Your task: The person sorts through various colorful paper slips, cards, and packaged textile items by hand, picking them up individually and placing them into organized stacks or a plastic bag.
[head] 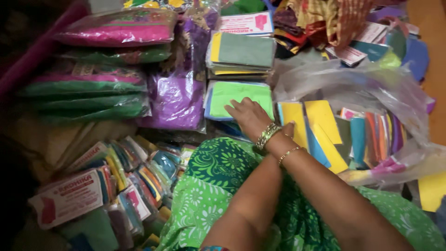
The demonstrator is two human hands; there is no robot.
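Your arms are crossing at the wrists here, so it gets a bit tangled. One hand (248, 116), which I'm reading as your left hand since its forearm is coming up from the near left, is lying flat on the light green cloth packet (239, 96) in the middle of the pile. Its fingers (234, 109) are lying close together and stretched out on the packet's near edge, pressing on it rather than gripping anything. A gold bangle (267, 135) is sitting on that wrist.

Your right hand (288, 130) is mostly tucked behind the left wrist, so I can't tell whether its fingers are apart or together. It's sitting just beside the yellow pieces (320, 121) that are spilling out of the clear plastic bag (371, 88) on the right. A thin bracelet (288, 154) is showing on that forearm.

The green packet is lying just near of a stack of folded cloths (241, 53), the top one grey-green with a yellow edge. To its left a purple packet (176, 100) is touching it, and further left wrapped pink and green bundles (93, 60) are piling up. On the near left a row of small multicoloured packets (125, 181) is standing on edge. Your green patterned dress (209, 186) is filling the near middle.
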